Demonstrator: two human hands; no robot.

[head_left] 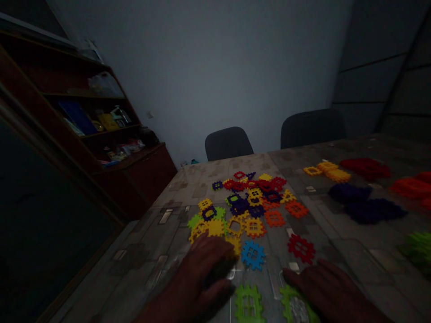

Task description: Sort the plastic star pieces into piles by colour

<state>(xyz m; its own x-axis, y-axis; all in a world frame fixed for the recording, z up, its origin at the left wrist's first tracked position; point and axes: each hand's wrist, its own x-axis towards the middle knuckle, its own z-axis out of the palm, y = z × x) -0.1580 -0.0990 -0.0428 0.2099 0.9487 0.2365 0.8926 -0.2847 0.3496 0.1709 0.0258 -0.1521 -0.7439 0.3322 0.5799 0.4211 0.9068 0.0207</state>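
My left hand (198, 278) lies on the table at the bottom centre, fingers curled over something dark that I cannot make out, beside yellow pieces (215, 228). My right hand (328, 287) rests flat at the bottom right, fingers stretched toward a green waffle piece (292, 305). Another green piece (248, 303) lies between the hands. A blue piece (253, 255) and a red piece (301, 248) sit just beyond them. A loose scatter of mixed coloured interlocking pieces (252, 197) fills the table's middle.
Sorted heaps lie on the right: yellow (328, 170), red (365, 167), purple (365, 204), orange-red (412, 186), green (419, 249). Two dark chairs (229, 142) (311, 126) stand at the far edge. A wooden shelf unit (101, 130) is on the left. The room is dim.
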